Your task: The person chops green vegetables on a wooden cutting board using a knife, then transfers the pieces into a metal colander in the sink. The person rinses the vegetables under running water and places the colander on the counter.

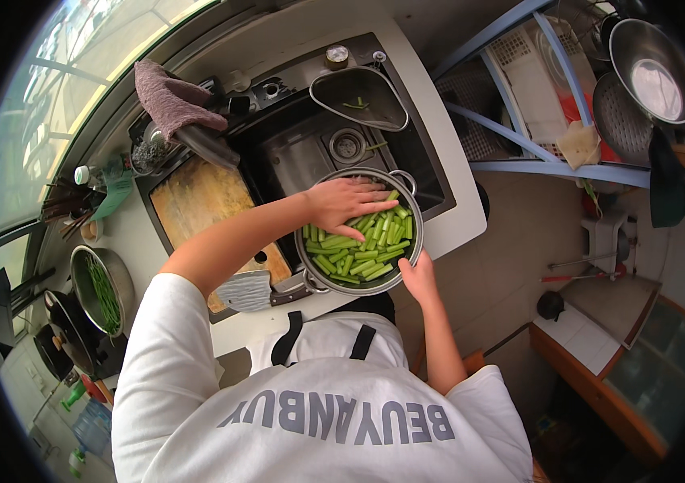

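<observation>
The person's left hand (348,207) lies palm down over a heap of short-cut bright green stalks (374,246), its thumb apart from the other, outstretched fingers. The stalks sit inside a round silver metal pot with two loop handles (370,290), near a dark rectangular metal sink (287,163). The right hand (419,278) is clamped on the pot's rim, its underside fingers hidden. A broad grey-bladed cleaver (246,291) lies at the near end of a worn wooden cutting board (204,208)
</observation>
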The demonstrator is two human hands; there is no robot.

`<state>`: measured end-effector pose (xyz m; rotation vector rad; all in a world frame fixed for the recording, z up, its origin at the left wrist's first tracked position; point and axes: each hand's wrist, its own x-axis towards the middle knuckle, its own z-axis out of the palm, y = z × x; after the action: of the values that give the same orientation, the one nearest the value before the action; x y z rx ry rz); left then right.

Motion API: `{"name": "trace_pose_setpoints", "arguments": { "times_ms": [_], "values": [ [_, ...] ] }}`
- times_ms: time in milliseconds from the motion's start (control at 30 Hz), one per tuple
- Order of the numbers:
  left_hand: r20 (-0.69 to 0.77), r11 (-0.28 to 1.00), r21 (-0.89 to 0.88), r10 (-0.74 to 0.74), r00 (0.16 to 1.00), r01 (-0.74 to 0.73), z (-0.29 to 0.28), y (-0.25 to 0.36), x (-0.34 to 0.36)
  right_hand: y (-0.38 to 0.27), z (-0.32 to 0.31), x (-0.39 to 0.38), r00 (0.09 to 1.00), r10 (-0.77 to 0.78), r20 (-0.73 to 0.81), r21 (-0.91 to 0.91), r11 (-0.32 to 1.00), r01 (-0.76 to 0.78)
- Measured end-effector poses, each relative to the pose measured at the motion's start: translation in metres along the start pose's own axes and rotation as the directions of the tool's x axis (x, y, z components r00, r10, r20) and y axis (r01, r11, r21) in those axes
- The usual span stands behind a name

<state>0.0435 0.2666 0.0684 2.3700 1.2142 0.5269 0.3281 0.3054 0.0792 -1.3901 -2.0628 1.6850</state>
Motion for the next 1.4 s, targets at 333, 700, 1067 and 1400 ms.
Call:
{"name": "trace_pose_setpoints", "arguments": {
  "times_ms": [333, 700, 1067, 1400],
  "values": [
    [-0.029, 0.998, -0.057, 0.013, 0.999, -0.015, 0.012, -0.002, -0.002, -0.008, 0.001, -0.001, 1.0, 0.005, 0.007, -0.04, 0.999, -0.005],
    [-0.05, 0.995, -0.098, 0.003, 0.999, -0.008, 0.024, -0.009, -0.003, -0.014, 0.001, 0.001, 1.0, 0.008, 0.022, -0.041, 0.999, -0.007],
    [-0.104, 0.994, -0.109, -0.006, 0.995, -0.005, 0.032, 0.002, 0.001, -0.005, 0.0, -0.001, 0.999, -0.009, 0.038, -0.014, 1.0, 0.01],
    [0.061, 0.991, 0.135, -0.005, 0.998, -0.004, -0.014, 0.01, 0.003, -0.001, -0.001, -0.002, 0.999, 0.03, 0.034, -0.028, 0.999, -0.029]
  ]
}}
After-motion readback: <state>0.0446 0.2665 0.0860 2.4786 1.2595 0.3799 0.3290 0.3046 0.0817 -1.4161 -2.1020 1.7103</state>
